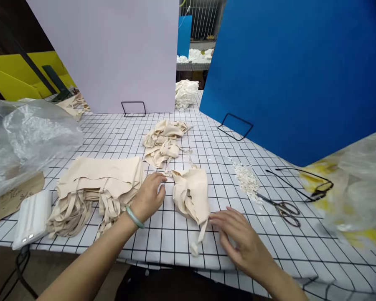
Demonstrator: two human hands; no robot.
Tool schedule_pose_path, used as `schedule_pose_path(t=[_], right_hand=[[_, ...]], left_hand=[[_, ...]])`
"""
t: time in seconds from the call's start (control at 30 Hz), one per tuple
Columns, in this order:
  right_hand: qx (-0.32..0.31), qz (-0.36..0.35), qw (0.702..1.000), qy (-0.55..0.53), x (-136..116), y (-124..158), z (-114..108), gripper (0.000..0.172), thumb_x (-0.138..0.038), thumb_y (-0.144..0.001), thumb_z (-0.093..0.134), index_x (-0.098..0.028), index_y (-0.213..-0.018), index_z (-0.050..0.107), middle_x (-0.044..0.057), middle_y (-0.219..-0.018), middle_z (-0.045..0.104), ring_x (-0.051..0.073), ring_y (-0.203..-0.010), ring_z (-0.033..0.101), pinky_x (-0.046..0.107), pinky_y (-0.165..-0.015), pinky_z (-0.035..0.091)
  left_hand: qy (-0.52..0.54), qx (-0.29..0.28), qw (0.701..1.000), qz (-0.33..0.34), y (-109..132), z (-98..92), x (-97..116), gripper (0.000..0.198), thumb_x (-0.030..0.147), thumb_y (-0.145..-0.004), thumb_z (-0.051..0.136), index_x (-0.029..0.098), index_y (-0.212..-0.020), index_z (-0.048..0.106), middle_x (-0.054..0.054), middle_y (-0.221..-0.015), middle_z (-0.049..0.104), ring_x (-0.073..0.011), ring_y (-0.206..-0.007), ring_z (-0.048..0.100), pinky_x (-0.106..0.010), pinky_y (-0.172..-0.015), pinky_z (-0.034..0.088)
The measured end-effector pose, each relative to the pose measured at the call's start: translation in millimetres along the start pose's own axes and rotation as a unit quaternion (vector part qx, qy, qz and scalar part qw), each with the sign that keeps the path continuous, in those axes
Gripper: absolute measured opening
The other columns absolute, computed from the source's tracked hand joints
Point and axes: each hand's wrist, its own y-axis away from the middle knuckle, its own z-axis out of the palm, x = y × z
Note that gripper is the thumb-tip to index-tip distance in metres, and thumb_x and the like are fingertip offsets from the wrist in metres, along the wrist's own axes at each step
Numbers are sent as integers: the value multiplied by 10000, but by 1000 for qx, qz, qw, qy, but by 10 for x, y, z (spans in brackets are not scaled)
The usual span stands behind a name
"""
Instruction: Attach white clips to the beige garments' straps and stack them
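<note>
A crumpled beige cloth piece (192, 192) with thin straps lies on the checked tablecloth between my hands. My left hand (149, 194) is at its upper left, fingers bent near a strap end, thumb apart from them. At its lower right, my right hand (236, 236) has its fingers spread, the fingertips by the strap at the cloth's corner. Neither hand is closed round anything visible. Left of my left hand sits a stack of folded beige cloth (100, 171) with straps hanging toward me. Beyond the single piece is a loose pile of beige cloth (163, 144).
Right of the cloth lie small white scraps (247, 179), scissors (285, 211) and eyeglasses (319, 190). A white device (33, 217) and clear plastic (34, 133) are at the left. Plastic bags (360, 188) lie at the right. A pale panel (119, 54) and blue panel (288, 75) stand behind.
</note>
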Motion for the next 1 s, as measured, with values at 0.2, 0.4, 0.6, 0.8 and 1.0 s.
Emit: schedule_pose_path(t=[0.2,0.4,0.6,0.8,1.0], right_hand=[[71,159,984,35,-97,-320,180,269,-392,-882,632,-219,-1081,582,94,-985,668,269,-880,634,407,-709,529],[91,189,977,-29,-140,-408,215,113,-224,-911,502,-222,-832,584,58,-838,625,225,-802,582,350,-667,468],[175,358,875,-275,-140,-237,-204,167,-374,-894,583,-217,-837,594,63,-969,675,207,-842,631,291,-639,516],[212,240,889,-327,-388,-393,-607,131,-347,-880,622,-235,-813,639,63,-951,662,207,-815,631,309,-618,546],[282,294,820,-401,-462,-295,-1129,106,-378,-822,671,-283,-846,631,20,-703,586,163,-541,542,271,-409,443]], left_hand=[[-48,-37,998,18,-302,390,264,379,166,-840,557,167,-1219,554,-148,-1349,533,-318,-1268,472,-502,-1022,450],[-70,-135,987,-50,-581,314,76,216,44,-785,530,164,-923,646,-72,-885,669,-243,-894,620,-402,-829,510],[20,22,998,52,-379,-154,246,87,134,-862,508,194,-875,570,-80,-1059,628,-230,-1075,549,-418,-973,455],[101,-202,967,116,-355,204,600,187,104,-731,571,202,-885,612,-70,-1004,669,-246,-1020,597,-456,-962,483],[364,-327,872,-25,-181,-759,842,212,342,-902,543,203,-775,639,5,-623,579,-99,-465,498,-223,-417,410]])
